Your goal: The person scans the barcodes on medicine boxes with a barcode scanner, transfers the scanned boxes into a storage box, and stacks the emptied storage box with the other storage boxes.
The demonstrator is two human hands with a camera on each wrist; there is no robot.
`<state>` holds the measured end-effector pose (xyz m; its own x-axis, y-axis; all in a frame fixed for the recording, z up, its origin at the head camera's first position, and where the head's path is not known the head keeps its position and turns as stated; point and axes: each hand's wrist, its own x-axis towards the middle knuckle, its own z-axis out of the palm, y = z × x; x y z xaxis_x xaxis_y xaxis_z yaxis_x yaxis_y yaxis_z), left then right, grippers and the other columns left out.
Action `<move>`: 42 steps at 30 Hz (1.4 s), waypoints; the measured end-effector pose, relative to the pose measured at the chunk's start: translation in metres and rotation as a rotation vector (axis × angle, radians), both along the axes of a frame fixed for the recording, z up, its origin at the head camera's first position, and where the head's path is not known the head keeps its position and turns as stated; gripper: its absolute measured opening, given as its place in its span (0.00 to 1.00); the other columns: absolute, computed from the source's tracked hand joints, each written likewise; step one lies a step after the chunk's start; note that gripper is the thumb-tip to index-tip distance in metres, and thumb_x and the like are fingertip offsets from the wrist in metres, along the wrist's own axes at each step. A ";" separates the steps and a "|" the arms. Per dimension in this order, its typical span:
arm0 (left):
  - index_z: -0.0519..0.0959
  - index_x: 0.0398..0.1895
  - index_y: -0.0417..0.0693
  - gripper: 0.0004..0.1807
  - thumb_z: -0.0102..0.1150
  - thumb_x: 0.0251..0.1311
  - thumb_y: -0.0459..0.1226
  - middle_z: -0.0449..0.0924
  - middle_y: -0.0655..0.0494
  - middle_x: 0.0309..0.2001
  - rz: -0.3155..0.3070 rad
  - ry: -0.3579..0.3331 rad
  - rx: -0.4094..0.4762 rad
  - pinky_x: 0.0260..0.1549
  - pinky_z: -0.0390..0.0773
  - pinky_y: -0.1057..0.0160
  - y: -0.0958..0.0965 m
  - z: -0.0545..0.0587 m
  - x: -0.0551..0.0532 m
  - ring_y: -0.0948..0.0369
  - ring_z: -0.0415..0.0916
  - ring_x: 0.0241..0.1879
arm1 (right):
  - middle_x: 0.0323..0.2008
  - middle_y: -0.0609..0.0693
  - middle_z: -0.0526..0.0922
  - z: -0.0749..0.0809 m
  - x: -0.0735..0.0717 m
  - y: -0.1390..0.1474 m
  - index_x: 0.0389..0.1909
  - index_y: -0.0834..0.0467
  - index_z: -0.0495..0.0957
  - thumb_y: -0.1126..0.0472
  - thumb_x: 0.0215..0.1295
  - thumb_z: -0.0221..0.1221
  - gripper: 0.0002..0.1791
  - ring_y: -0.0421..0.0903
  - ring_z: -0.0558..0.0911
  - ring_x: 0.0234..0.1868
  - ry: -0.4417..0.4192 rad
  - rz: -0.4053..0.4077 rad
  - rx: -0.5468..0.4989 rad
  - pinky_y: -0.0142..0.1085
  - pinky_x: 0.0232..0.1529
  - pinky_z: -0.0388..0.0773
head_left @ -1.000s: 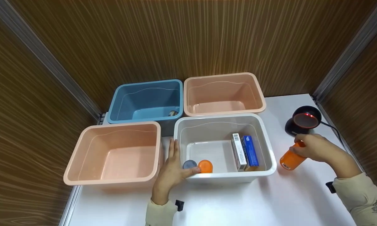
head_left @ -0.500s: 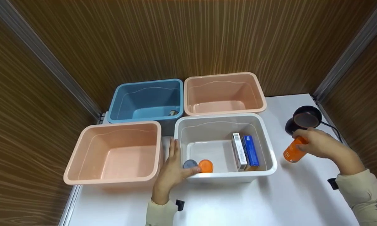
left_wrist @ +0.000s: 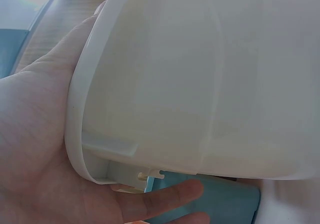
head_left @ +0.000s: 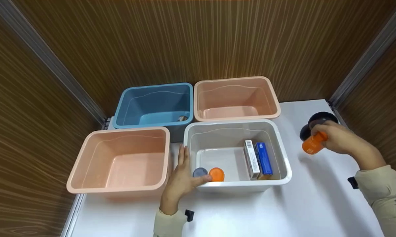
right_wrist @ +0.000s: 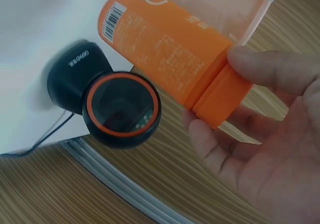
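My right hand [head_left: 337,136] pinches an orange bottle [head_left: 312,144] by its ridged cap. The bottle is tilted above the table, close in front of a black barcode scanner [head_left: 322,118]. A printed barcode shows near the bottle's base in the right wrist view, beside the scanner's round window [right_wrist: 122,104]. My left hand [head_left: 180,179] rests against the front left corner of a white bin [head_left: 240,184], its fingers straight along the side and its thumb at the front rim. Inside that bin, near the thumb, are a grey round lid [head_left: 200,172] and an orange round lid [head_left: 216,174].
A white box [head_left: 251,159] and a blue box [head_left: 264,158] stand at the white bin's right side. Around it are a left peach bin [head_left: 119,190], a blue bin [head_left: 152,125] with a small item inside, and a back peach bin [head_left: 236,117]. Wood-patterned walls enclose the table.
My right hand has lifted the orange bottle and moved it back toward the scanner. The scanner's red light, lit a second ago, is dark. My left hand has stayed put.
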<state>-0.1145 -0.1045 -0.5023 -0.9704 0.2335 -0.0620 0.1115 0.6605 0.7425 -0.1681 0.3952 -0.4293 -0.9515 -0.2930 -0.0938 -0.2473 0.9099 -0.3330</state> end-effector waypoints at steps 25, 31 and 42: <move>0.36 0.82 0.46 0.73 0.76 0.45 0.62 0.21 0.56 0.81 0.002 -0.010 -0.008 0.61 0.68 0.40 0.000 0.000 0.000 0.37 0.53 0.73 | 0.52 0.62 0.75 0.090 -0.016 -0.043 0.63 0.59 0.75 0.62 0.66 0.63 0.24 0.61 0.73 0.46 0.325 -0.107 -0.228 0.49 0.41 0.69; 0.37 0.82 0.47 0.73 0.76 0.44 0.62 0.21 0.57 0.81 0.012 -0.022 0.001 0.63 0.65 0.38 0.001 0.000 -0.001 0.38 0.49 0.75 | 0.53 0.58 0.76 0.107 -0.027 -0.079 0.61 0.60 0.77 0.59 0.67 0.65 0.23 0.56 0.74 0.47 0.404 -0.034 -0.283 0.22 0.42 0.65; 0.38 0.82 0.46 0.72 0.76 0.46 0.61 0.20 0.55 0.81 0.006 -0.023 0.003 0.60 0.70 0.40 0.006 -0.001 0.001 0.37 0.50 0.74 | 0.52 0.56 0.76 0.114 -0.065 -0.152 0.60 0.60 0.77 0.57 0.68 0.65 0.22 0.52 0.75 0.47 0.449 0.101 -0.325 0.41 0.47 0.75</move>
<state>-0.1134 -0.0988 -0.5030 -0.9702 0.2276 -0.0835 0.0902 0.6587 0.7470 -0.2331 0.2436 -0.3158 -0.8429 -0.3313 0.4239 -0.5101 0.7425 -0.4341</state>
